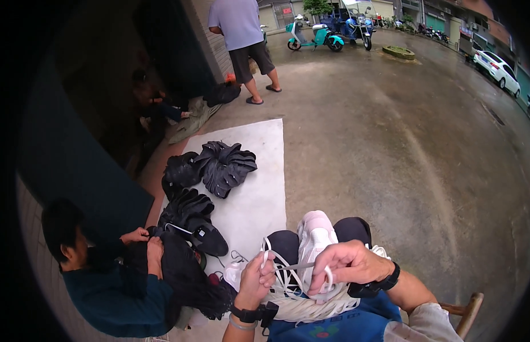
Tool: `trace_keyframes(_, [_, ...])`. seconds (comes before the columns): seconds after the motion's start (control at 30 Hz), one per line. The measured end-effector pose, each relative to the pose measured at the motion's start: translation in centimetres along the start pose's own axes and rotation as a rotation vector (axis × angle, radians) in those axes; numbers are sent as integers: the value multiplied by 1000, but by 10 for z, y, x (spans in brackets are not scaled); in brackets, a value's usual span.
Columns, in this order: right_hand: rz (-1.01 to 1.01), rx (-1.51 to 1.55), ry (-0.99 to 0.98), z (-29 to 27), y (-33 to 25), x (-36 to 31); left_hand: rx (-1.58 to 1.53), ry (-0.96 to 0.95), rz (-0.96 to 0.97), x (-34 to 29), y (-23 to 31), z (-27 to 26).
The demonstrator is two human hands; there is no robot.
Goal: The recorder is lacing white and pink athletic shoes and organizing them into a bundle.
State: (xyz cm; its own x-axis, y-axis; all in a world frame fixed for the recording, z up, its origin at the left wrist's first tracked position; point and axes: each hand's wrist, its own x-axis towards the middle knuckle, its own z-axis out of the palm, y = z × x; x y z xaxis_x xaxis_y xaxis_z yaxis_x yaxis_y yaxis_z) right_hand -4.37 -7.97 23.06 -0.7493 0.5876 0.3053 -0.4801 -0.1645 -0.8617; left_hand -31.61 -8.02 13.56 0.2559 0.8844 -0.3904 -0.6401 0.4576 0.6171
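A white-and-pink sneaker (316, 228) rests toe away from me between my knees. Above its near end, my left hand (257, 280) is closed on a white shoelace (266, 246) that loops up past the fingers. My right hand (352, 265) is closed at the right, gripping one end of a thin grey rod (293, 266); the rod's other end reaches my left fingers. A white lace loop hangs at the right fingertips. Across my lap, over a blue apron (345, 322), lies a bundle of white laces (310, 311). The sneaker's opening is partly hidden by my hands.
To my left a seated person (111, 285) handles a black shoe piece. Several black shoe uppers (228, 166) lie on a white sheet (270, 171). Another person (242, 43) stands farther off. A wooden chair part (469, 313) is at my right. Scooters and a white car (497, 71) stand beyond.
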Motion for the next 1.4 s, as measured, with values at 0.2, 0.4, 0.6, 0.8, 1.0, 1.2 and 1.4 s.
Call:
trace_keyframes(0.2, [-155, -151, 294, -9, -9, -11, 182, 87, 44, -8, 2, -5])
trace_keyframes(0.4, [-504, -265, 600, -43, -12, -24, 207, 142, 68, -11, 3, -3])
trace_keyframes(0.6, [-652, 44, 847, -51, -39, -40, 233, 108, 90, -19, 9, -7])
trace_keyframes(0.8, [-676, 118, 1021, -63, -42, -65, 370, 202, 114, -42, 14, -12])
trace_keyframes(1.0, [-628, 18, 1186, -92, -45, -87, 644, 384, 186, -54, 22, -53])
trace_keyframes(1.2, [-826, -316, 1390, -110, -96, -129, 978, 646, 345, -57, 32, -41])
trace_keyframes(1.4, [-237, -738, 1186, -103, -44, -84, 937, 407, 302, -25, 10, -10])
